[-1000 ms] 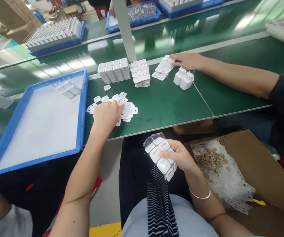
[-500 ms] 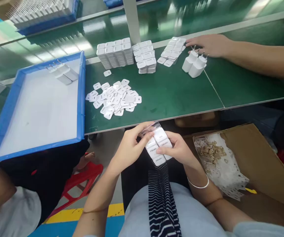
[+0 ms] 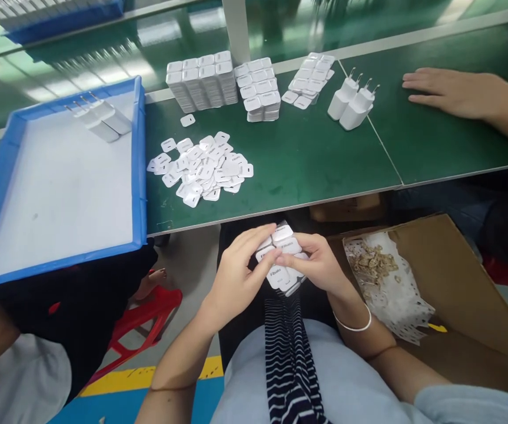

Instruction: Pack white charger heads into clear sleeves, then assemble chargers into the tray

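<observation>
Over my lap, just below the table edge, a small bundle of white printed cards is held between both hands. My left hand grips its left side, with the thumb across the front. On the right side, my right hand pinches the bundle, its thumb near the left thumb. Part of the bundle is hidden by the fingers. Loose white cards lie in a heap on the green table. Behind them are stacked cards, a second stack and a flatter fanned pile.
Two white plug adapters stand on the table. A blue-rimmed tray at left holds more adapters. Another person's hand rests at the right. A cardboard box with scraps is lower right; a red stool is lower left.
The bundle's cards have shifted in my hands, and my thumbs have come together. The other person's hand has moved right, away from the adapters. The view has shifted slightly.
</observation>
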{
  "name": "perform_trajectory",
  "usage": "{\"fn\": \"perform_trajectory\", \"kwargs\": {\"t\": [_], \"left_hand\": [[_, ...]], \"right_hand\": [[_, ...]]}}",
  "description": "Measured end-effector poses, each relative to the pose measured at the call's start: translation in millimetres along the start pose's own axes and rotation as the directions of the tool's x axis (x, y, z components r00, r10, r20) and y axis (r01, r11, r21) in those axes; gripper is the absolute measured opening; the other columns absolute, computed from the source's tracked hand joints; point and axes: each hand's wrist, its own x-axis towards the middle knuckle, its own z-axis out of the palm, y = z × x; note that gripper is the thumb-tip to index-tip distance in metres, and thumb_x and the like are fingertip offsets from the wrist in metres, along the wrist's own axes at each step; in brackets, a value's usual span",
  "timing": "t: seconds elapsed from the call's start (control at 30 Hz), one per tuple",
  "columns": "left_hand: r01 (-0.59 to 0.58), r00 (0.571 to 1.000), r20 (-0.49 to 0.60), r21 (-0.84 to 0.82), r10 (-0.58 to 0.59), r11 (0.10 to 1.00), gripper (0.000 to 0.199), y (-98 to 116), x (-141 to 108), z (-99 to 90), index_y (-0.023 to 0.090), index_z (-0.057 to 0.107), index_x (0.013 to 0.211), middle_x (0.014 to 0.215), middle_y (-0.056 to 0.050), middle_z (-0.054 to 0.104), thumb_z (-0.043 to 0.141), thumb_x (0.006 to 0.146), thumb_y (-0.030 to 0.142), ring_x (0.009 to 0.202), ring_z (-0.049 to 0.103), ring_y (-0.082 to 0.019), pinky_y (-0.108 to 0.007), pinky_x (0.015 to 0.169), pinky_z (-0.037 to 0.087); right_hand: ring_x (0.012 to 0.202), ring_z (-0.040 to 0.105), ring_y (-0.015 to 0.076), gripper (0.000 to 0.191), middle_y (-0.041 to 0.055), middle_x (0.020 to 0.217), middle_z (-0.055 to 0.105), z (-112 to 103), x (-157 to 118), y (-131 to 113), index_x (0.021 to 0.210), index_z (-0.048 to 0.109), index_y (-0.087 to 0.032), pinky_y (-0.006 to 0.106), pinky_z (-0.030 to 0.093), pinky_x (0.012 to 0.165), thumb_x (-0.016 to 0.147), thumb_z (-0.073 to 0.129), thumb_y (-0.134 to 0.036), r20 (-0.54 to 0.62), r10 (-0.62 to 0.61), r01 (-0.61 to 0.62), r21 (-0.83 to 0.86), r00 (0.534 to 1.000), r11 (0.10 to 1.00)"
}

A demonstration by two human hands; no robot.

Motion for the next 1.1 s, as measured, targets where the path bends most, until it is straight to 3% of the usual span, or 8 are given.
{"fn": "perform_trajectory", "kwargs": {"t": [0.13, 0.27, 0.43, 0.7, 0.97, 1.1], "left_hand": [[0.106, 0.994, -0.005, -0.186, -0.109, 0.977, 0.028, 2, 2, 2.1, 0.023, 0.071, 0.116, 0.12, -0.003, 0.072, 0.067, 0.088, 0.024, 0.11, 0.067, -0.017, -0.026, 0.098, 0.053], [0.106, 0.992, -0.048, -0.23, -0.12, 0.967, 0.024, 3, 2, 6.0, 0.022, 0.075, 0.108, 0.112, -0.003, 0.075, 0.071, 0.084, 0.021, 0.102, 0.07, -0.016, -0.024, 0.092, 0.055], [0.145, 0.98, -0.091, -0.296, -0.179, 0.944, 0.015, 2, 0, 12.6, 0.022, 0.079, 0.096, 0.094, -0.002, 0.078, 0.072, 0.082, 0.019, 0.082, 0.073, -0.014, -0.02, 0.073, 0.057], [0.263, 0.929, -0.074, -0.559, -0.363, 0.786, 0.011, -3, 5, 19.5, 0.023, 0.08, 0.084, 0.085, -0.001, 0.079, 0.08, 0.074, 0.019, 0.079, 0.073, -0.015, -0.02, 0.071, 0.057], [0.245, 0.897, -0.175, -0.566, -0.405, 0.787, 0.008, -6, 5, 27.6, 0.02, 0.078, 0.079, 0.081, -0.003, 0.077, 0.081, 0.071, 0.018, 0.075, 0.071, -0.016, -0.023, 0.069, 0.056], [0.227, 0.93, -0.149, -0.485, -0.336, 0.844, 0.014, -4, 6, 22.5, 0.018, 0.077, 0.085, 0.083, -0.004, 0.076, 0.08, 0.072, 0.019, 0.077, 0.07, -0.016, -0.025, 0.073, 0.056]], "right_hand": [[0.051, 0.047, 0.0069, 0.018, -0.0022, 0.059, 0.057, -1, 0, 2, 0.071, 0.066, -0.012, 0.018, 0.037, 0.046, 0.079, 0.075, -0.027, 0.039, -0.004, 0.003, 0.01, 0.999, 1.0], [0.052, 0.045, 0.0056, 0.012, -0.0037, 0.06, 0.056, -3, 1, 1, 0.076, 0.068, -0.013, 0.016, 0.035, 0.047, 0.079, 0.074, -0.022, 0.063, -0.028, 0.026, 0.025, 0.998, 0.999], [0.052, 0.046, 0.0051, 0.009, -0.0046, 0.06, 0.057, -5, 3, 2, 0.074, 0.067, -0.014, 0.016, 0.035, 0.047, 0.08, 0.073, -0.018, 0.093, -0.054, 0.049, 0.059, 0.994, 0.997], [0.053, 0.048, 0.0065, 0.008, -0.0036, 0.063, 0.058, -5, 3, 5, 0.078, 0.068, -0.015, 0.017, 0.037, 0.049, 0.081, 0.072, -0.021, 0.077, -0.055, 0.051, 0.052, 0.996, 0.997], [0.056, 0.047, 0.0075, 0.01, -0.0034, 0.064, 0.057, -2, 7, 4, 0.079, 0.067, -0.014, 0.018, 0.036, 0.051, 0.082, 0.069, -0.024, 0.049, -0.011, 0.014, -0.069, 0.999, 0.998], [0.056, 0.046, 0.0079, 0.013, -0.0027, 0.064, 0.057, -1, 7, 3, 0.078, 0.066, -0.013, 0.019, 0.035, 0.051, 0.083, 0.068, -0.026, 0.043, 0.02, -0.014, -0.118, 0.999, 0.993]]}}
